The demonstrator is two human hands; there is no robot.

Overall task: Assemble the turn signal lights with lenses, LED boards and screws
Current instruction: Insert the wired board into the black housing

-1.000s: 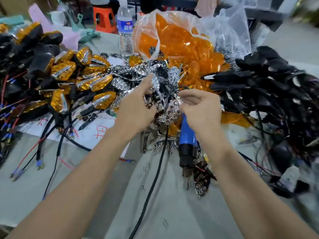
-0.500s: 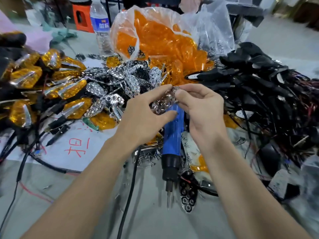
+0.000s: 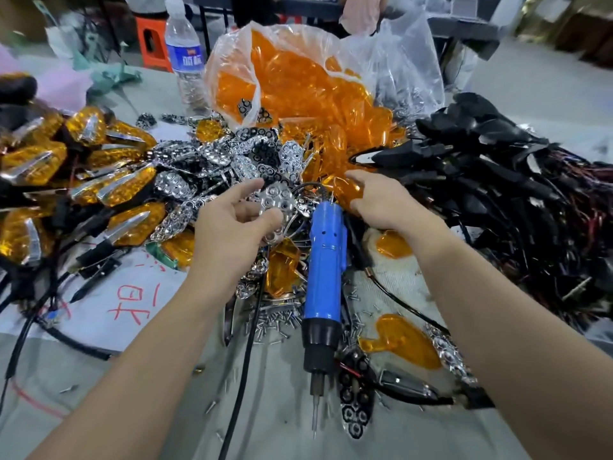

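Amber lens (image 3: 343,190), likely light, stiff and slick, sits pinched by its edge in the right hand (image 3: 381,204) beside the blue electric screwdriver (image 3: 323,260), while the left hand (image 3: 232,230) pinches a chrome reflector plate (image 3: 278,199).

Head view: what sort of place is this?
Probably a small assembly workshop: a bag of orange lenses, a heap of finished turn signal lights, and a blue electric screwdriver among loose screws.

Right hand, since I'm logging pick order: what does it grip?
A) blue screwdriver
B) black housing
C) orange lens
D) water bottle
C: the right hand pinches an orange lens between thumb and fingers; the screwdriver lies loose beside it.
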